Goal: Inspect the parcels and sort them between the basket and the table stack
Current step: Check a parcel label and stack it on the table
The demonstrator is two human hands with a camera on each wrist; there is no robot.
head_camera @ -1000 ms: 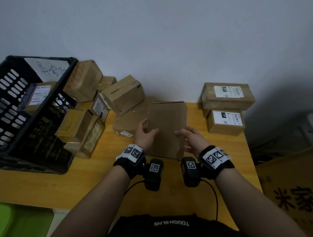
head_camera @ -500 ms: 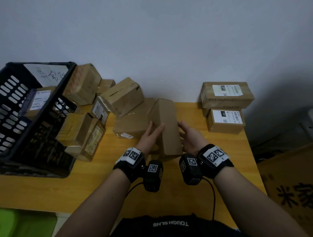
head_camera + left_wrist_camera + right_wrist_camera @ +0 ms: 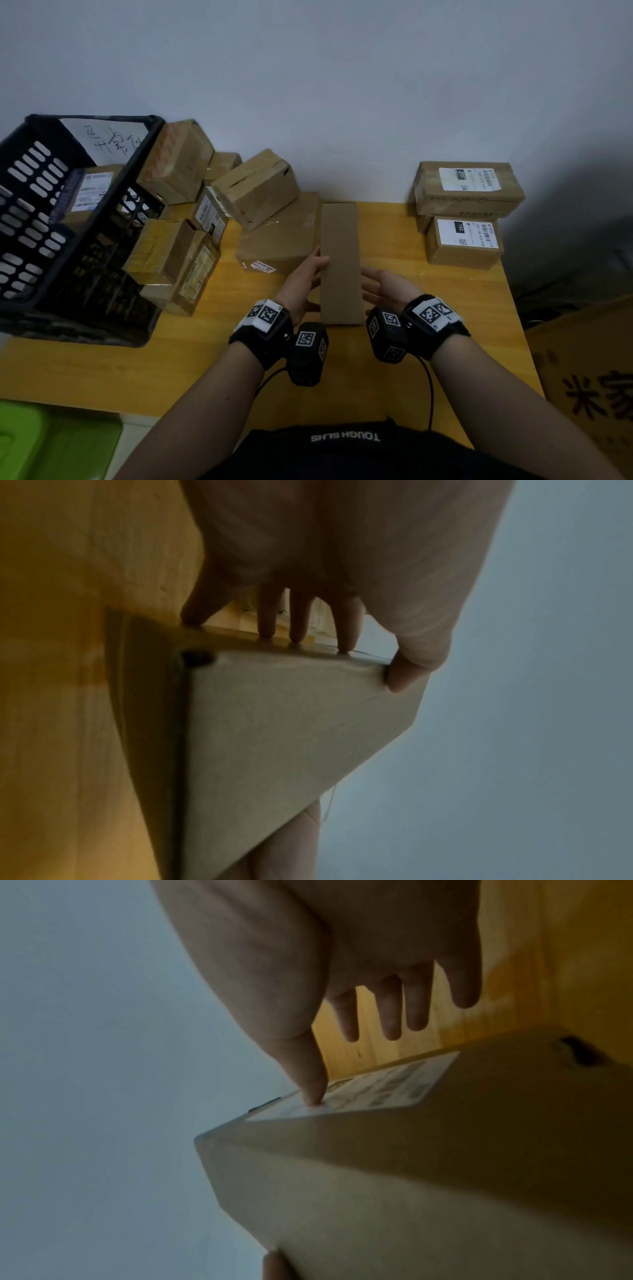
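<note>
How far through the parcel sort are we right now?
Early. One labelled parcel sits in the basket, and two are stacked on the table at the right. A plain box is held between the left hand and right hand. The pile beside the basket remains.

Bare desk lies between the left pile and the right stack; the basket blocks the far left.

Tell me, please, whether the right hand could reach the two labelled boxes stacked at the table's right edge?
Probably yes: bare table lies between the right hand and the stacked boxes, though it first must release the upright box.
</note>
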